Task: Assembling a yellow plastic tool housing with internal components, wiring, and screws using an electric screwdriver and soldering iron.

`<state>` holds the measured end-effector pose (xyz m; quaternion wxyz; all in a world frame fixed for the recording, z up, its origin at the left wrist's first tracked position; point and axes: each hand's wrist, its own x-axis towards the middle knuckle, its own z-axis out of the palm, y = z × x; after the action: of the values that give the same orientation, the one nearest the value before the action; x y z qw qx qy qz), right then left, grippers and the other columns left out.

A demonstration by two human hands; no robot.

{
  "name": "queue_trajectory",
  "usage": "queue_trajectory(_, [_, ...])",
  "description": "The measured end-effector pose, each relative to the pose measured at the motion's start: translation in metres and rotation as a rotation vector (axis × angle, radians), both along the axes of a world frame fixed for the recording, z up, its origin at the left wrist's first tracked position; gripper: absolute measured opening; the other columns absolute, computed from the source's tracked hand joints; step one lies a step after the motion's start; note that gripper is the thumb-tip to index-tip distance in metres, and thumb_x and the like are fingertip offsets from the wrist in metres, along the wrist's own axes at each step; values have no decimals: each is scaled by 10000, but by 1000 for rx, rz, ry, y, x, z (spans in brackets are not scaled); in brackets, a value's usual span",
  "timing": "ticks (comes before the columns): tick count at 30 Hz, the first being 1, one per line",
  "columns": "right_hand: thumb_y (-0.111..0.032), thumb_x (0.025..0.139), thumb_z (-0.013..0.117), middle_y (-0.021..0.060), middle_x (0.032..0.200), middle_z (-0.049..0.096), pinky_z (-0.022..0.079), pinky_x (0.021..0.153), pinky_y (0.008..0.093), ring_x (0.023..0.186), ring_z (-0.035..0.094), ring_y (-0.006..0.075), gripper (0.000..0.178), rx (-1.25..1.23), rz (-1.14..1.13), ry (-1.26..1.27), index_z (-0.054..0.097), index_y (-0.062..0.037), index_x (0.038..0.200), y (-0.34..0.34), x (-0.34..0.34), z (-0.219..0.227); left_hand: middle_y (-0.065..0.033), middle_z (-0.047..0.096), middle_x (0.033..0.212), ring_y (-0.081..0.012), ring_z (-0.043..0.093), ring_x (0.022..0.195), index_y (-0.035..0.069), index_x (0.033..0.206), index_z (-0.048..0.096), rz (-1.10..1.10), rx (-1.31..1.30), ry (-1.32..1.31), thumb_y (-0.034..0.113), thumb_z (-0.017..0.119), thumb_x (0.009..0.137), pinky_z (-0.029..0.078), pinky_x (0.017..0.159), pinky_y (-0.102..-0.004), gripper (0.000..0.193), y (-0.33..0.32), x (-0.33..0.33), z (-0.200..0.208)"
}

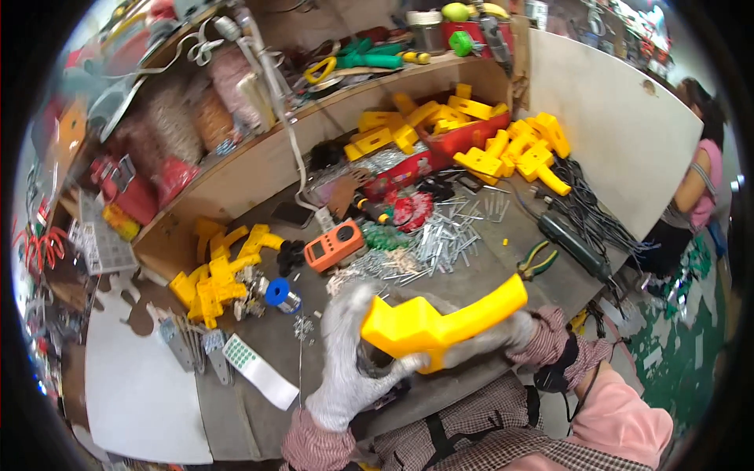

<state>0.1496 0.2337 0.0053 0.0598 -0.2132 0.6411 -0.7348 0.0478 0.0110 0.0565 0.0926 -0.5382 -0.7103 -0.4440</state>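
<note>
Both of my hands wear pale grey-white work gloves. Between them, above the near part of the bench, is a yellow plastic housing (pixel 420 323) with a blocky end and a long curved handle. My left hand (pixel 345 357) grips the blocky end, its thumb along the lower edge. My right hand (pixel 491 339) lies under and behind the handle, closed round it, with most of its fingers hidden by the part. Beyond the hands, silver screws (pixel 440 243) lie heaped on the grey bench (pixel 510 263).
An orange multimeter (pixel 334 245) and a blue wire spool (pixel 279 292) lie left of the screws. Yellow housings pile at left (pixel 208 290) and at back right (pixel 522 149). Green-handled pliers (pixel 537 261), a dark-green corded tool (pixel 577 247) and a white labelled strip (pixel 259 370) lie around.
</note>
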Motion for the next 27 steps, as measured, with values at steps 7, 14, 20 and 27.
queue_trajectory(7, [-294,1025,580,86,1440,541,419,1132,353,1339,507,165,513,314,27,135,456,-72,1471,-28,21,-74,-279,366,1432,-521,348,1349,89,1419,443,108,-458,548,440,858,653,180,1094,-764,938,4,44,2])
queue_trajectory(14, [-216,971,681,101,1424,493,419,1077,300,1301,494,184,730,-433,68,-441,266,-85,1557,-12,39,-21,-195,496,1243,-382,526,1172,141,1348,587,-94,-385,343,430,874,610,237,1074,-731,843,15,38,-5])
queue_trajectory(20, [-195,778,793,164,1341,568,432,1046,381,1172,564,289,926,1004,-523,554,297,-64,1549,127,-3,-39,-259,439,1310,-422,486,1191,49,1406,464,-127,-363,111,465,936,606,412,1035,-557,1018,16,16,-6])
queue_trajectory(27, [-434,939,610,198,1336,546,422,1064,456,1256,514,349,576,1140,-1037,-165,538,-46,1359,253,-90,-65,-231,549,1255,-397,540,1202,-15,1414,438,-39,-744,41,562,732,832,440,1028,-494,870,112,-27,-53])
